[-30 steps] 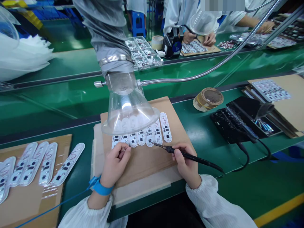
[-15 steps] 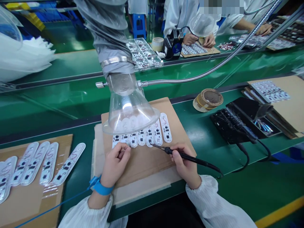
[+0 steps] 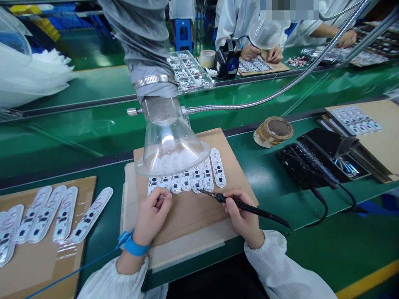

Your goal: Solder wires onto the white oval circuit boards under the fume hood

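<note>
A row of several white oblong circuit boards (image 3: 199,176) lies on a cardboard sheet (image 3: 193,211), partly under a clear funnel-shaped fume hood (image 3: 170,145). My right hand (image 3: 241,214) grips a black soldering iron (image 3: 246,206), its tip touching the near end of one board. My left hand (image 3: 152,214), with a blue wrist strap (image 3: 134,248), is pinched at the near edge of the leftmost boards; what its fingers hold is too small to make out.
More boards (image 3: 46,218) lie on cardboard at the left. A tape roll (image 3: 274,129) and a black soldering station (image 3: 314,158) with cable sit to the right. Green conveyor belts run behind; other people work at the far bench by a parts tray (image 3: 188,70).
The iron's tip has shifted slightly left along the boards' near edge. The view has drifted a little. My left hand stays in place.
</note>
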A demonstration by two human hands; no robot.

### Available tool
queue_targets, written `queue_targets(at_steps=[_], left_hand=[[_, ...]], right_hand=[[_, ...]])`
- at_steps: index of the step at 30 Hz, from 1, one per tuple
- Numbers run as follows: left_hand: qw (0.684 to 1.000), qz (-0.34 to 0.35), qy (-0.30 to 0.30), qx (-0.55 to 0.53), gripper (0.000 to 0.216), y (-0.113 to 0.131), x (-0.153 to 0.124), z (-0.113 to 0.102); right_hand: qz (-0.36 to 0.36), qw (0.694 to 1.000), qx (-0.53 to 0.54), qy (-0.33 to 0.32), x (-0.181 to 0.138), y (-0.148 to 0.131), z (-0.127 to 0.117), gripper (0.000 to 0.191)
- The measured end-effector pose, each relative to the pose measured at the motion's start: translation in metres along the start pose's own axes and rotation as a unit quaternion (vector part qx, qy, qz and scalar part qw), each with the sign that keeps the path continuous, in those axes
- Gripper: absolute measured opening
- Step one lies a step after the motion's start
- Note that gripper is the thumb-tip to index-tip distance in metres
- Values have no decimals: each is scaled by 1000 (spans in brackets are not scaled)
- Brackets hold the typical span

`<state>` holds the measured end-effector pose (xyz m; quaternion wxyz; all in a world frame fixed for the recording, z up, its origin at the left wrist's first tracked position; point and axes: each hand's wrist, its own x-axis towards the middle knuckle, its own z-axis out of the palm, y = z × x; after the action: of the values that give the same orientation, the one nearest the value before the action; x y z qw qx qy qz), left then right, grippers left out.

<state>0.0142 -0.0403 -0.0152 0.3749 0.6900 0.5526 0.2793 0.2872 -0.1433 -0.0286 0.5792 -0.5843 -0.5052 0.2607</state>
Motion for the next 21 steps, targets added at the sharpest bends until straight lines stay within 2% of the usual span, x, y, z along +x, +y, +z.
queue_targets(at_steps=[3, 13, 21], left_hand=[[1000, -2, 6, 3, 23, -1, 0, 0], [1000, 12, -6, 18, 23, 5, 2, 0], [1000, 22, 18, -9, 23, -5, -3, -1]], right_hand=[[3, 1000, 3, 8, 0, -1, 1, 21], [10, 999, -8, -31, 1, 3, -2, 20], [20, 998, 41, 34, -2, 1, 2, 27]])
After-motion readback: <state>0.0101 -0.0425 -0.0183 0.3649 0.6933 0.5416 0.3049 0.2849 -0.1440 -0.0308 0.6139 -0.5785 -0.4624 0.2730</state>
